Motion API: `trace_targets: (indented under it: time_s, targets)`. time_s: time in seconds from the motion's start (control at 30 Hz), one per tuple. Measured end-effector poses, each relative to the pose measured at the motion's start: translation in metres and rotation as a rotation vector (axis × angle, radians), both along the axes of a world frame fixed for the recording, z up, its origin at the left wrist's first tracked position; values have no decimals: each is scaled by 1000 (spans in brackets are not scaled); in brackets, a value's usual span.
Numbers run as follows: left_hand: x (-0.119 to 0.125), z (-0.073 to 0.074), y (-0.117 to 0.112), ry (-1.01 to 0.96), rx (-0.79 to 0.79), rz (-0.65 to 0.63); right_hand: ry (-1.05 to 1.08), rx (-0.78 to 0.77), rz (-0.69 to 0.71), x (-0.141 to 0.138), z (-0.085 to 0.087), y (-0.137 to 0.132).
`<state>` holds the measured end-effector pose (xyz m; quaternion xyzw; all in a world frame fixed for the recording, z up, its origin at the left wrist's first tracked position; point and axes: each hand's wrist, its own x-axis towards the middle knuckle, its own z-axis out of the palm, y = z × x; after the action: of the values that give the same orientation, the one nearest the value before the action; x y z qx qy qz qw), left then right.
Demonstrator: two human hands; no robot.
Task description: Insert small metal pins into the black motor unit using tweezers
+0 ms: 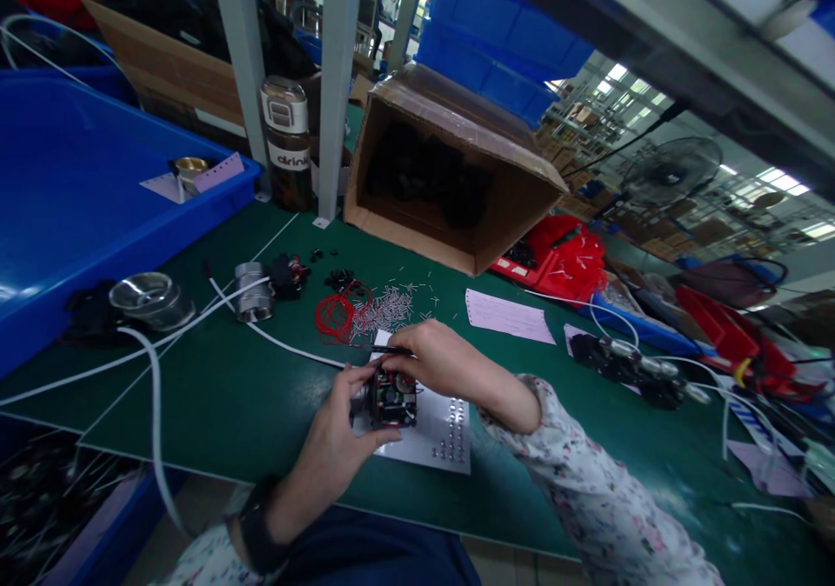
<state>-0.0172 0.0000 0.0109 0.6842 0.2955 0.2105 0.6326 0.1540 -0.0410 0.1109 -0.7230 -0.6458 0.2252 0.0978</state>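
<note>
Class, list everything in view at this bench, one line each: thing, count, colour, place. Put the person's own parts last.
unit: 1, mostly black, in front of the person
tool: 1, black, in right fingers
sheet: 1, white, under the unit
pins: many, silver, beyond the sheet
wire: coiled, red, beside the pins
metal fittings: 2, silver, table's left
tubes: several, white, left and right
papers: several, pink, table and tray
tray: 1, blue, far left
jar: 1, white-labelled, by a post
open box: 1, brown, back
fan: 1, dark, background right
table: 1, green, beneath
background: too cluttered to count
sleeves: 2, white floral, forearms
wristband: 1, black, left wrist
left hand: 1, bare, on the unit
right hand: 1, bare, above the sheet
</note>
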Motion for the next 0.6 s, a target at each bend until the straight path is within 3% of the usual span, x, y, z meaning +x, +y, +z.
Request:
trace_targets:
  time_s: [0.37,0.5,0.6]
  targets:
    - [-2,-4,0,4,73,-22,-27,-194,-1,10,0,27]
    - [-1,-4,4,-54,282,-77,-67,-218,74,16,0,28]
    - [0,-1,8,-68,449,-106,56,-167,91,21,-2,15]
